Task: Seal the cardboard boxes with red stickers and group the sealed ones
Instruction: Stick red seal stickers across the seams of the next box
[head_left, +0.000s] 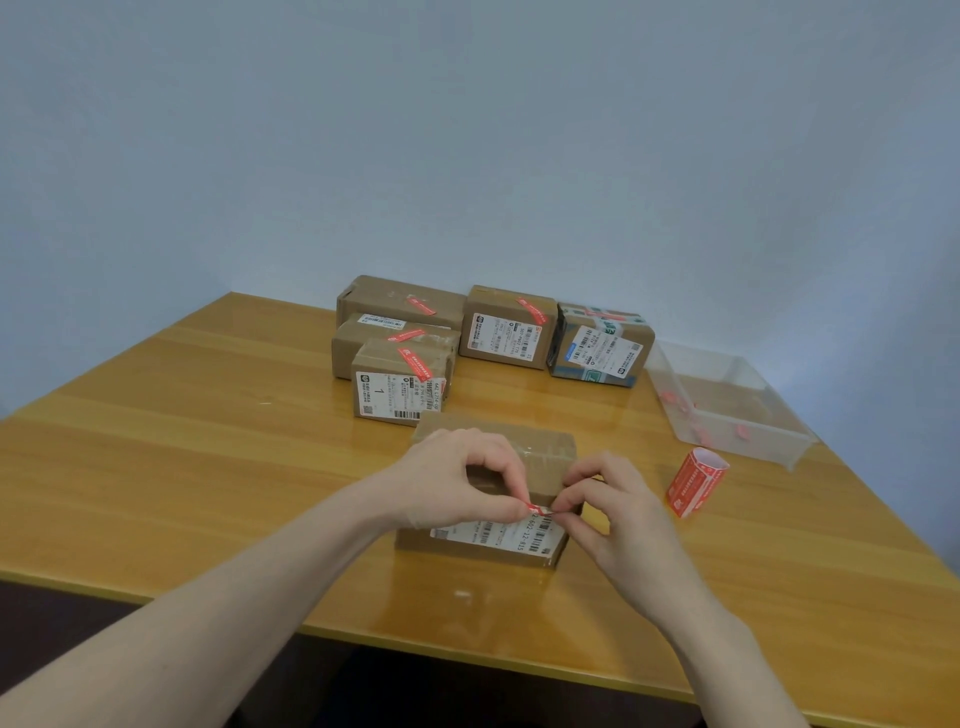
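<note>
A: Where are the hands?

B: Both sit over the near cardboard box (493, 499), close to the middle of the desk (182, 467). The left hand (457, 478) has its fingers curled, thumb and forefinger pinching one end of a red sticker (540, 510). The right hand (613, 509) pinches the other end the same way.

A: And the sticker itself?

B: Small, red and white, held between the two hands just above the box's near top edge, over the white shipping label (498, 535). Whether it touches the cardboard I cannot tell.

A: Any other boxes?

B: Five, grouped at twelve o'clock from the near box, toward the wall. A labelled box (397, 382) stands closest, with two brown ones (400, 306) stacked behind it; at one o'clock a fourth box (506, 327), and just beside it a box with green tape (600, 345). Each shows a red strip on top.

A: Anything at three o'clock?

B: A roll of red stickers (696, 480) stands on end there, apart from the box. Farther back at two o'clock lies a clear plastic tray (779, 431) with red scraps inside.
</note>
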